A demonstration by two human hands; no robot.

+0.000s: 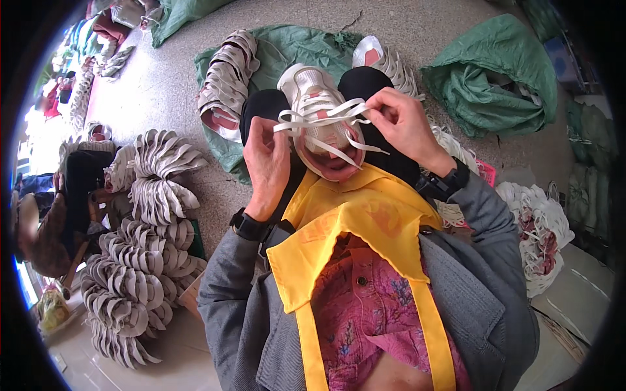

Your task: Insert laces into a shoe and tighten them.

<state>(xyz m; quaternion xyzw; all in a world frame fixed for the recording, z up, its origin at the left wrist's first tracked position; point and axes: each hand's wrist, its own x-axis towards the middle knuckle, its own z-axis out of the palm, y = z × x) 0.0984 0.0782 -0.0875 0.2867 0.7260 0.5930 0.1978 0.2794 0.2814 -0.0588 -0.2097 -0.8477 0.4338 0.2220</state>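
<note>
A white shoe (309,83) with pinkish lining sits between my black-clad knees, its ankle opening toward me. White shoelaces (321,118) cross over its tongue in loops, and a loose lace end hangs down to the right. My left hand (266,156) is closed in a pinch on a shoelace loop at the shoe's left. On the other side, my right hand (405,125) pinches the shoelace between thumb and forefinger, drawn out from the shoe. A yellow apron (355,202) covers my lap just below the shoe.
Stacked shoe uppers (225,81) lie on a green sheet (277,42); more uppers (391,68) stand behind my right knee. A green sack (492,75) is at far right, with a pile of white laces (538,228) nearer. Large upper stacks (134,280) rise at left, beside another person (49,228).
</note>
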